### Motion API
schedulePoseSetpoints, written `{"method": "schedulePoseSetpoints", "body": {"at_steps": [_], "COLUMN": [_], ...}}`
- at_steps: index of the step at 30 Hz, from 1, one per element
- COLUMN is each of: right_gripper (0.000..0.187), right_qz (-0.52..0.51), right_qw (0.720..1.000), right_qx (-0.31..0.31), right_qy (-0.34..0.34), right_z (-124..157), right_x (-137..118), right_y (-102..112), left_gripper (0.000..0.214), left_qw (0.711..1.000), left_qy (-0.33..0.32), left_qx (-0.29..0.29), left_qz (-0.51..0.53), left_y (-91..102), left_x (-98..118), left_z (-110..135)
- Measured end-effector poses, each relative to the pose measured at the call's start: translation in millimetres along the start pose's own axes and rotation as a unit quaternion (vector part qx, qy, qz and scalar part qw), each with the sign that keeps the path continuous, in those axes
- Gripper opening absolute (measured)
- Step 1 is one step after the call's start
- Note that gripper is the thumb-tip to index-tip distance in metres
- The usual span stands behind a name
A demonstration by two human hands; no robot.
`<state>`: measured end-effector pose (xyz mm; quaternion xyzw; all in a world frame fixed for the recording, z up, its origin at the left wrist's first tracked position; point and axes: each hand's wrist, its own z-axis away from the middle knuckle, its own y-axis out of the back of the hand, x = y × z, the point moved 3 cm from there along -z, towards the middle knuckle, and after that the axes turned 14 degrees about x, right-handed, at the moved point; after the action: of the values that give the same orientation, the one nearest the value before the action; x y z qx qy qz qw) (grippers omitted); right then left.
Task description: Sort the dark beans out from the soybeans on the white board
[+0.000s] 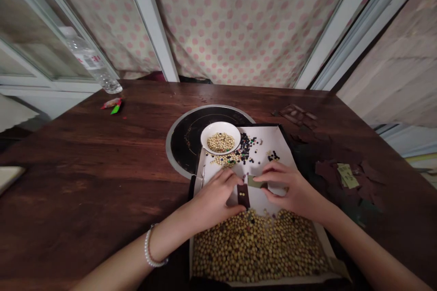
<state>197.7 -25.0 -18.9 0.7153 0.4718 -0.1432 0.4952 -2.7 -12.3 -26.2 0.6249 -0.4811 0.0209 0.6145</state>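
My left hand (216, 198) is closed on a small dark brown rectangular piece (243, 201), thumb at its near end and fingers at its far end. Two pale yellow beads show on that piece. Between the thumb and fingers of my right hand (290, 186) is a small olive-green card (253, 181), just right of the brown piece. Both hands are over a shallow white-lined tray (273, 138) with dark edges. Its near half is filled with round beige beads (256, 245). Black beads (245, 148) lie scattered in the far part.
A white bowl (205, 138) of beige beads stands at the tray's far left corner, by a black round plate (179, 132) set in the table. Brown packets (297, 116) and pieces with green labels (347, 176) lie right. A plastic bottle (92, 61) and wrappers (112, 103) are far left.
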Motion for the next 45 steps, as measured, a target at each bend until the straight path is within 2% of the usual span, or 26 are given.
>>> {"method": "schedulePoseSetpoints", "body": {"at_steps": [5,11,15,21,28,34,40,45], "right_gripper": [0.024,0.018,0.021,0.026,0.018,0.018,0.017,0.024], "right_qz": [0.123,0.139,0.120,0.036,0.112,0.163,0.211,0.214], "right_qw": [0.992,0.990,0.990,0.988,0.962,0.950,0.941,0.946], "right_qx": [0.012,-0.006,-0.053,-0.143,-0.227,-0.231,-0.215,-0.188], "right_qy": [0.003,0.036,0.048,0.052,0.101,0.128,0.154,0.152], "right_z": [3.9,3.7,3.2,-5.8,-10.8,-5.0,-5.8,-3.3], "right_x": [12.5,1.6,-6.5,-24.3,-44.2,-35.4,-34.9,-30.4], "right_y": [-6.0,-5.6,-9.7,-22.9,-39.2,-46.2,-49.2,-51.0], "left_gripper": [0.042,0.040,0.040,0.043,0.042,0.043,0.050,0.048], "left_qw": [1.000,1.000,1.000,1.000,0.998,0.997,0.996,0.996], "left_qy": [-0.003,0.000,-0.011,-0.009,-0.048,-0.043,-0.045,-0.048], "left_qx": [0.008,0.003,0.009,0.028,0.049,0.047,0.065,0.066], "left_qz": [0.001,-0.007,-0.005,-0.009,-0.006,-0.042,-0.029,-0.048], "left_y": [-1.2,2.8,2.7,1.1,1.8,-3.3,-5.0,-5.0], "left_x": [-1.5,4.7,5.1,3.2,6.5,3.9,2.7,2.7], "left_z": [0.8,-1.5,-1.2,0.9,0.9,3.6,4.7,5.5]}}
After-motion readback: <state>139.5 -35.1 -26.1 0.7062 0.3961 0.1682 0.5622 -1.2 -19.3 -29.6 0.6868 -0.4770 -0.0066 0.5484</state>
